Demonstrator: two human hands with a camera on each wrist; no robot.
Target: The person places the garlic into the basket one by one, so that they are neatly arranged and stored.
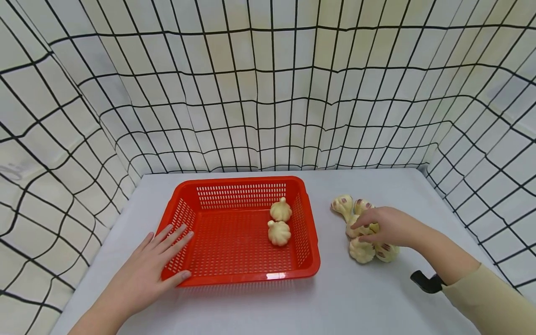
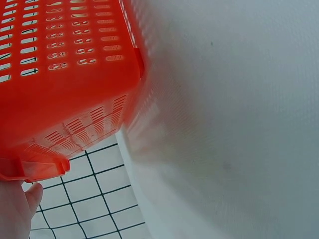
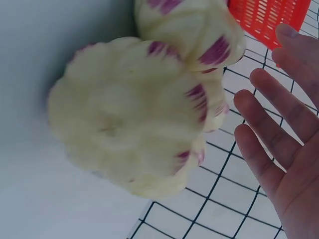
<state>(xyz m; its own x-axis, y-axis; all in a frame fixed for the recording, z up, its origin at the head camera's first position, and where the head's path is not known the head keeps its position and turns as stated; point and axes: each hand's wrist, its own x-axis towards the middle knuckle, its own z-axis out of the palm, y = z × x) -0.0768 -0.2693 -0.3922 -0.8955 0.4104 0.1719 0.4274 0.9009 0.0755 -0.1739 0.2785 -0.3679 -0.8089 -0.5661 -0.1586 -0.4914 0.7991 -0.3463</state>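
Observation:
A red slotted plastic basket (image 1: pixel 230 237) stands on the white table with two pale garlic bulbs (image 1: pixel 278 233) along its right side. Over its left rim lies my left hand (image 1: pixel 146 267), fingers spread and thumb at the front corner. In the left wrist view, that hand (image 2: pixel 14 211) shows at the rim. To the right of the basket, several garlic bulbs (image 1: pixel 361 251) are piled together. My right hand (image 1: pixel 389 225) hovers over this pile and partly covers it. The right wrist view shows its fingers (image 3: pixel 259 112) apart beside a purple-streaked garlic bulb (image 3: pixel 124 114), holding nothing.
Black netting (image 1: pixel 274 88) over white walls encloses the back and both sides of the table (image 1: pixel 335 298). A black strap (image 1: pixel 427 282) sticks out below my right wrist, by the beige sleeve (image 1: pixel 490 298).

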